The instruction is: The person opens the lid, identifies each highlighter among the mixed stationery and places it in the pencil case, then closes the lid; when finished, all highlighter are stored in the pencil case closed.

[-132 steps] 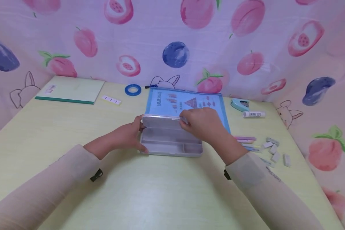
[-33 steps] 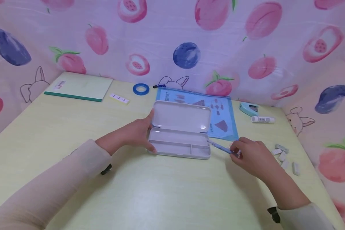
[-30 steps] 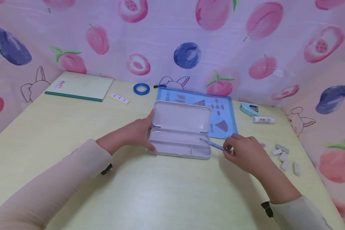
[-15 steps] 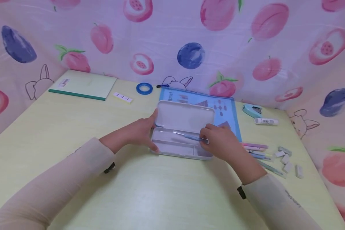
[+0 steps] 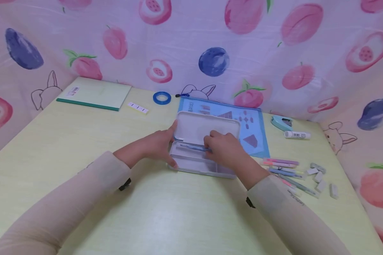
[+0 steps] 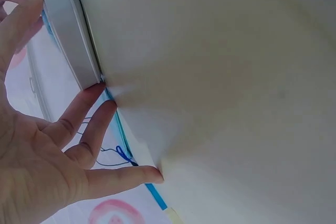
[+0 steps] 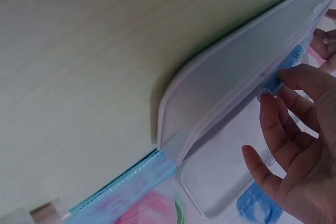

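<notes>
An open white pencil case [image 5: 194, 164] lies on the table in front of me. Its lid [image 5: 194, 124] is tipped back, and a divided tray forms the base. My left hand [image 5: 157, 145] braces the case's left end, thumb at the front corner and fingers behind; in the left wrist view those fingers [image 6: 94, 129] are straight and spread. Between thumb and fingertips, my right hand [image 5: 225, 148] pinches a slim blue pen [image 5: 193, 147] over the long rear compartment. In the right wrist view, the pen's blue end [image 7: 294, 59] shows beside the thumb.
Several coloured pens [image 5: 281, 163] and small white erasers [image 5: 320, 186] lie at the right. Behind them are a glue stick [image 5: 297, 135] and a turquoise stapler-like item [image 5: 281, 123]. A blue zip pouch [image 5: 256, 141], blue tape roll [image 5: 161, 98], label strip [image 5: 138, 108] and notebook [image 5: 95, 94] stand at the back.
The case's lid was partly raised, then laid back. My right hand has picked up a blue pen at the right and carried it left over the rear compartment. My left hand stays at the case.
</notes>
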### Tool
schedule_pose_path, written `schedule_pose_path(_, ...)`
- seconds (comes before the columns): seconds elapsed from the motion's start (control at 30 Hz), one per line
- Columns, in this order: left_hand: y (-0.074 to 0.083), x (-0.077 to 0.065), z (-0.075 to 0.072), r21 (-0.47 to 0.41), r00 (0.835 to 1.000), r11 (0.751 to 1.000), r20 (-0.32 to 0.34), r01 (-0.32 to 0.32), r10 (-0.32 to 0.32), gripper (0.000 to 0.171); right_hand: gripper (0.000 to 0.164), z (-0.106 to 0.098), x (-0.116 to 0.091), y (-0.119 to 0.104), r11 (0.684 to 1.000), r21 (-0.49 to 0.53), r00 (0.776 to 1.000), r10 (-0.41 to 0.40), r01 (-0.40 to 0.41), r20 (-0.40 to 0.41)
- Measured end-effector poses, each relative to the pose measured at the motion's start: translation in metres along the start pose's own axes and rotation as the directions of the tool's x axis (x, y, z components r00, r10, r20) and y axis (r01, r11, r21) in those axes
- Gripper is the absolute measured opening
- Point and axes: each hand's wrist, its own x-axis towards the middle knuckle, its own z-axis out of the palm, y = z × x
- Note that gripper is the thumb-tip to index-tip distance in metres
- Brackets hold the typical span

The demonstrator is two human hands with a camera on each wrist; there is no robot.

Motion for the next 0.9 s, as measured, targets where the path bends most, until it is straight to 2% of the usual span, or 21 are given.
schedule_pose_path(0.17, 0.0, 0.002, 0.0, 0.002, 1.0, 1.0, 0.002, -0.005, 0.005, 0.139, 0.019, 0.004, 0.009, -0.005, 1.0, -0.007, 0.999, 0.03, -0.029, 0.044)
schedule_pose_path(0.53, 0.001, 0.0, -0.002, 0.011, 1.0, 1.0, 0.003, -0.011, 0.011, 0.137, 0.023, 0.01, 0.016, -0.011, 0.997, -0.019, 0.993, 0.074, -0.072, 0.089)
schedule_pose_path(0.7, 0.001, 0.0, -0.002, 0.013, 1.0, 1.0, 0.004, -0.001, 0.001, 0.137, 0.024, 0.01, 0.017, -0.012, 0.996, -0.028, 0.993, 0.081, -0.079, 0.086)
schedule_pose_path(0.9, 0.001, -0.001, -0.002, 0.0, 1.0, 1.0, 0.005, 0.002, -0.002, 0.137, 0.025, 0.008, 0.01, -0.009, 0.995, 0.016, 0.994, 0.093, -0.095, 0.064)
